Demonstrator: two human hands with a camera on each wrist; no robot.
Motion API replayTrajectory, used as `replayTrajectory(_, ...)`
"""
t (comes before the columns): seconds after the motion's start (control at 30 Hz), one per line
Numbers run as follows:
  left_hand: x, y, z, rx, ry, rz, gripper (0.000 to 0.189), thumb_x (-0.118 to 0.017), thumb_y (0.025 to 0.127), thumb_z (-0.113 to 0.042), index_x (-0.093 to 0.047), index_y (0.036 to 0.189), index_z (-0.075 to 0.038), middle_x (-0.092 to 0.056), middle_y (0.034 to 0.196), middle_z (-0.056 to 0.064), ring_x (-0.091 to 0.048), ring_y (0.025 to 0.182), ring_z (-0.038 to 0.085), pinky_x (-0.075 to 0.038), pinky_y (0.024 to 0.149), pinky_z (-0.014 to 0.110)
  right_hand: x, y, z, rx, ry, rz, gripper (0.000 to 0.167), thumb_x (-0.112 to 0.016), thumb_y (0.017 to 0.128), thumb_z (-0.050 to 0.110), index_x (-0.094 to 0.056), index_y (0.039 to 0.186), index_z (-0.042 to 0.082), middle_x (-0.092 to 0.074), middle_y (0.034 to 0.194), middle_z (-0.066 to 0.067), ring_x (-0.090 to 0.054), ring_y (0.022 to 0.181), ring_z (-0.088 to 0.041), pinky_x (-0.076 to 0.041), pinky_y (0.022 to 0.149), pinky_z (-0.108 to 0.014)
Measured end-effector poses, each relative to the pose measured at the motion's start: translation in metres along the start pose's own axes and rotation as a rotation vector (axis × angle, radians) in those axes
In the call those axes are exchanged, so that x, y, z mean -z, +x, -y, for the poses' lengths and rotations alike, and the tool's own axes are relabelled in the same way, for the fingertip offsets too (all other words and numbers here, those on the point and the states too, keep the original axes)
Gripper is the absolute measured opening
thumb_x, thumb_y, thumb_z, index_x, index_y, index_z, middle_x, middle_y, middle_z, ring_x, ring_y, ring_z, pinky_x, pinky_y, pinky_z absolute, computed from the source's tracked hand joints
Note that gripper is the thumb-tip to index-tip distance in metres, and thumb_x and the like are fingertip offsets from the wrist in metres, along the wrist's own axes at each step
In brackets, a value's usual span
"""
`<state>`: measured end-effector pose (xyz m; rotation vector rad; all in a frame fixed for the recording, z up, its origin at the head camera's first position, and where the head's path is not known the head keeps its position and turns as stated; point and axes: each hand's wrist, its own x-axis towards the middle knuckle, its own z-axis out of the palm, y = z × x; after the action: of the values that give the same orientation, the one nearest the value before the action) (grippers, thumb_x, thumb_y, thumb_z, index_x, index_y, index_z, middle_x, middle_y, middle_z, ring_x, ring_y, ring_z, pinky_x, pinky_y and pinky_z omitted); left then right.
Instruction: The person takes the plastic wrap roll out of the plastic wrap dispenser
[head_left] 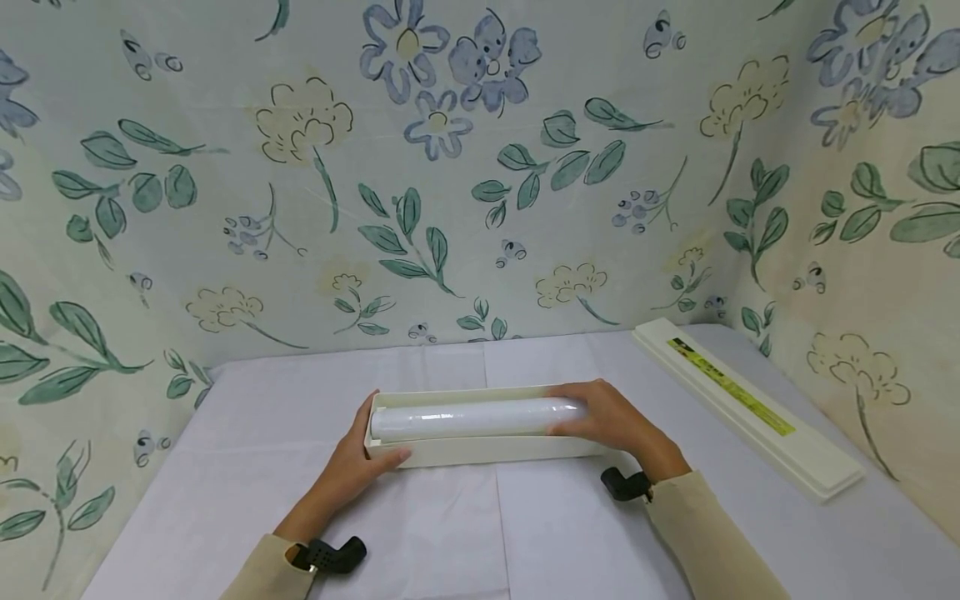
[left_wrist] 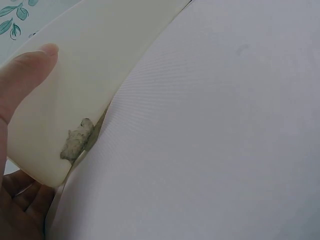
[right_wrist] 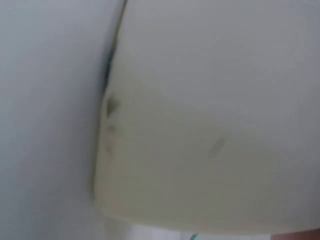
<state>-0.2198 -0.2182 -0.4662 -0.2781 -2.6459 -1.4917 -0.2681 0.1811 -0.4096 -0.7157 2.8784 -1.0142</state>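
Observation:
A long cream box [head_left: 480, 452] lies open-topped on the table, and inside it is a shiny white roll [head_left: 472, 421], apparently plastic film. At the box's left end my left hand [head_left: 354, 468] grips it, thumb on the front wall and fingers behind the end. The left wrist view shows that thumb [left_wrist: 30, 72] against the cream wall, near a dark, rough patch [left_wrist: 77, 140] at the lower edge. My right hand [head_left: 611, 417] holds the right end of the roll, thumb in front and fingers behind. In the right wrist view the box wall [right_wrist: 190, 170] hides most of that hand.
A long cream lid [head_left: 735, 446] with a yellow-green label [head_left: 731, 386] lies slantwise at the right of the white-covered table [head_left: 435, 533]. Floral cloth [head_left: 480, 250] hangs behind and at both sides. A black wrist camera sits on each wrist.

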Motion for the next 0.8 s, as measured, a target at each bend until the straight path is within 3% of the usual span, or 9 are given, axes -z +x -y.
replayTrajectory(0.27, -0.0001, -0.0005, -0.0011, -0.005, 0.001, -0.001, 0.106, -0.08, 0.077, -0.04, -0.01, 0.155, -0.022, -0.046, 0.14, 0.006, -0.052, 0.113, 0.024, -0.042, 0.097, 0.051, -0.0001, -0.0002, 0.0001, 0.022, 0.001, -0.023, 0.064, -0.081, 0.07, 0.052, -0.068, 0.123, 0.018, -0.066, 0.117, -0.001, -0.06, 0.094, -0.017, -0.05, 0.079, -0.038)
replayTrajectory(0.8, -0.0003, -0.0002, -0.0012, -0.008, -0.002, -0.001, 0.105, -0.079, 0.078, -0.04, -0.01, 0.155, -0.021, -0.044, 0.142, 0.005, -0.051, 0.115, 0.024, -0.041, 0.098, 0.053, 0.0032, -0.003, 0.0066, 0.121, -0.069, -0.091, 0.06, -0.083, 0.071, 0.044, -0.068, 0.121, 0.015, -0.065, 0.121, -0.006, -0.06, 0.108, -0.025, -0.047, 0.091, -0.046)
